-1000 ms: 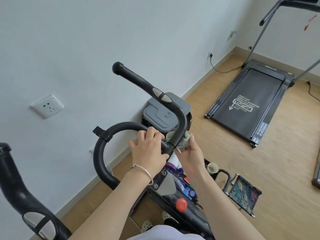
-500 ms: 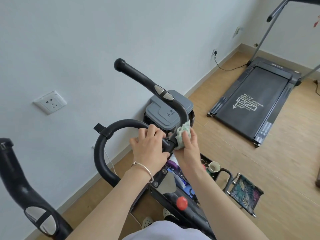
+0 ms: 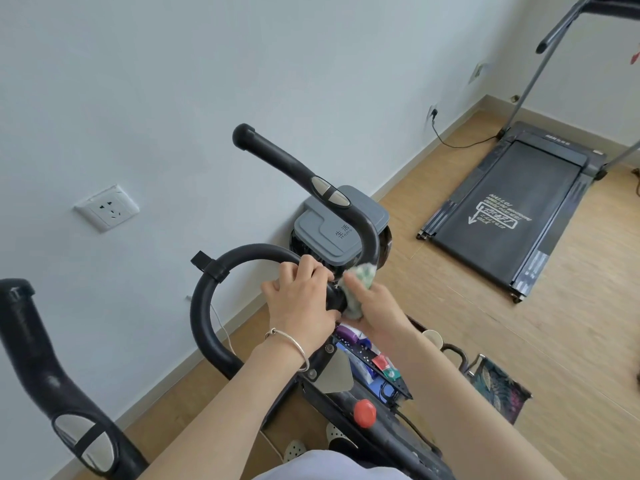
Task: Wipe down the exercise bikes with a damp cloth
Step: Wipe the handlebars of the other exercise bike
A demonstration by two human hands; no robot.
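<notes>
Gripping the smooth, black, foam-padded handlebar loop point(image 3: 204, 306) near its middle, the left hand point(image 3: 299, 301) curls its fingers over the tube; the right hand point(image 3: 379, 311) wraps a crumpled, pale green cloth point(image 3: 363, 273) round the bars' junction just beside it; a thin silver bangle point(image 3: 294, 344) circles the left wrist.

The wood-pattern floor point(image 3: 571, 341) carried the exercise bike point(image 3: 202, 317) near the wall. A grey-lidded container point(image 3: 332, 230) stood against the skirting beyond it. A treadmill point(image 3: 502, 216) lay flat further right, with a black cable point(image 3: 453, 142) trailing to it. A leaf-print folding stool point(image 3: 498, 386) stood beside the bike. White perforated shoes point(image 3: 294, 450) lay beneath the frame.
</notes>
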